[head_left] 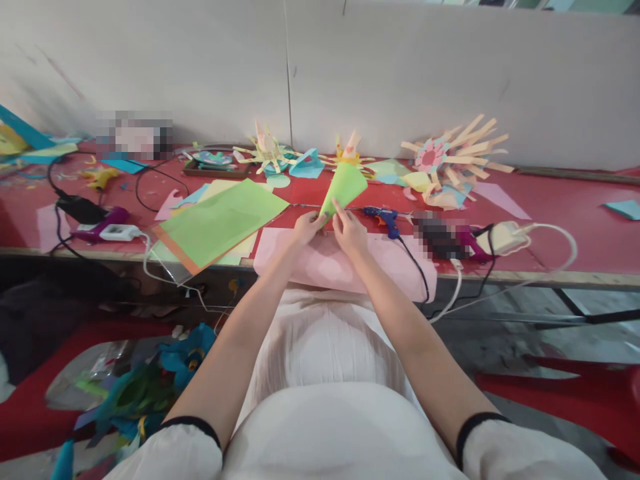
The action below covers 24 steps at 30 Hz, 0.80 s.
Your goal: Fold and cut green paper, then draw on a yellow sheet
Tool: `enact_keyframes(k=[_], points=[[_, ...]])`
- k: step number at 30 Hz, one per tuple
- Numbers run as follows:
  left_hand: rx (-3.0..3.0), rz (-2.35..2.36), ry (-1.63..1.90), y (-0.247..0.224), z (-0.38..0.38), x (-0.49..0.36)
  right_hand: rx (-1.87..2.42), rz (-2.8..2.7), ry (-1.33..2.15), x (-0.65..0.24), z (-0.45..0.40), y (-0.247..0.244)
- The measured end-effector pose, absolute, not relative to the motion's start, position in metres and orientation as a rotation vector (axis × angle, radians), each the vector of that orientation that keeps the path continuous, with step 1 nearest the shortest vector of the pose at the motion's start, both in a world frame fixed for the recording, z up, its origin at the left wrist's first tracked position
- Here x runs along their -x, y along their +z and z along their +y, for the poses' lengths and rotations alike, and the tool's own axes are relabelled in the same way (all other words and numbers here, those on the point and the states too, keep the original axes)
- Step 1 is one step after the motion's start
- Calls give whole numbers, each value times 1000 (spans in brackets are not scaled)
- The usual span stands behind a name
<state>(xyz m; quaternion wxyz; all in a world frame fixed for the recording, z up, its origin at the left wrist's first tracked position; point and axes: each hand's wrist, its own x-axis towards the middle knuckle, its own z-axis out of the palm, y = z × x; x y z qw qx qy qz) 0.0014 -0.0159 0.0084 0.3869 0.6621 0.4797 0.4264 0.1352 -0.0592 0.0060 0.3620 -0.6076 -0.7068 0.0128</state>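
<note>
A light green paper cone point(346, 187) is held over the table, its narrow end toward me and its wide end pointing away. My left hand point(309, 227) is closed on the narrow end from the left. Against the cone's right side rests my right hand point(349, 227), its index finger stretched along the paper and the other fingers partly hidden. Beneath both hands a pink paper sheet point(300, 263) hangs over the table's front edge. Left of them lies a flat stack topped by a green paper sheet point(225, 220), with an orange edge showing below it.
A blue glue gun point(384, 219) lies right of my hands, its cord dropping over the edge. Paper-strip crafts point(270, 150) and a pink-centred paper flower point(440, 157) stand at the back. A yellow glue gun point(100, 177) and white power strip point(117, 231) are left. Red chairs point(575, 407) stand below.
</note>
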Motion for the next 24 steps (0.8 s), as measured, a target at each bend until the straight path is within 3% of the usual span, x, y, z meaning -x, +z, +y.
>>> enact_keyframes(k=[13, 16, 19, 24], points=[[-1644, 1185, 1098, 8, -16, -1, 1514, -1721, 41, -137, -58, 4], [-1583, 1161, 1111, 6, -15, -2, 1411, -1480, 245, -141, -53, 3], [-1569, 1126, 1117, 7, -15, -3, 1329, -1271, 661, -147, -47, 4], [-1624, 992, 1068, 15, -22, -2, 1095, -1206, 1112, -150, -45, 7]])
